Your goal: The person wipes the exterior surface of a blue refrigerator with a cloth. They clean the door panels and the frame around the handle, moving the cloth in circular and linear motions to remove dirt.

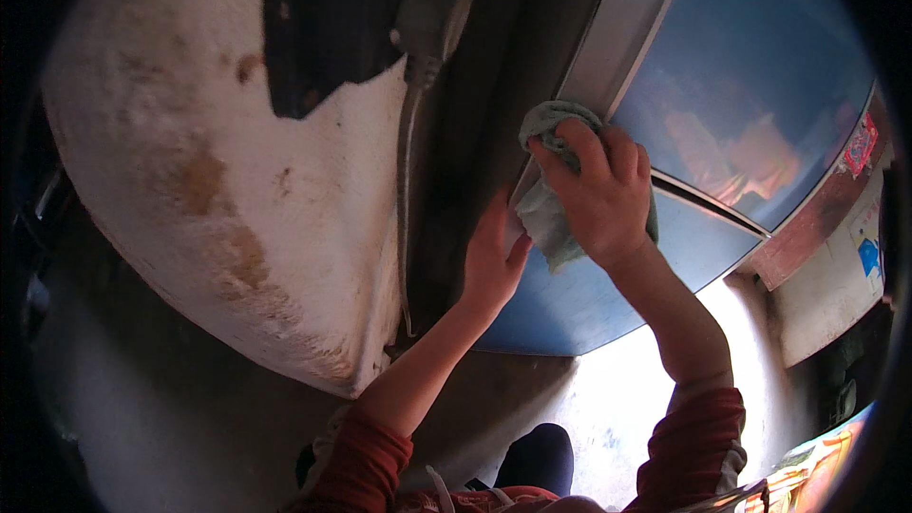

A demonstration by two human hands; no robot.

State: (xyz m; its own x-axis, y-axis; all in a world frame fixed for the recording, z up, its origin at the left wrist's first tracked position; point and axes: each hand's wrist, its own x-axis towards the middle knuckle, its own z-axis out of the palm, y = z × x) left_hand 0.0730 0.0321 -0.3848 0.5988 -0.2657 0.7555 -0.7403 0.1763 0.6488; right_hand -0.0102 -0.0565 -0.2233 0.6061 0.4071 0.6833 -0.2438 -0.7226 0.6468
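In my right hand (605, 192) is a bunched grey-green cloth (559, 224), pressed on the edge trim of a glossy blue appliance, perhaps a refrigerator, with two panels. The larger panel (741, 71) shows a reflection; a dark gap parts it from the smaller panel (591, 306). My left hand (495, 253) rests against the appliance's side edge, just left of the cloth, thumb apart from the fingers. Part of its fingers is hidden in shadow, and nothing is seen in it.
A stained whitish wall or panel (235, 228) stands at left, with a grey cable and plug (434, 7) hanging beside it. A dark strip lies between it and the appliance. A worn pale cabinet (826, 299) is at the right; a colourful printed item (819, 456) lies lower right.
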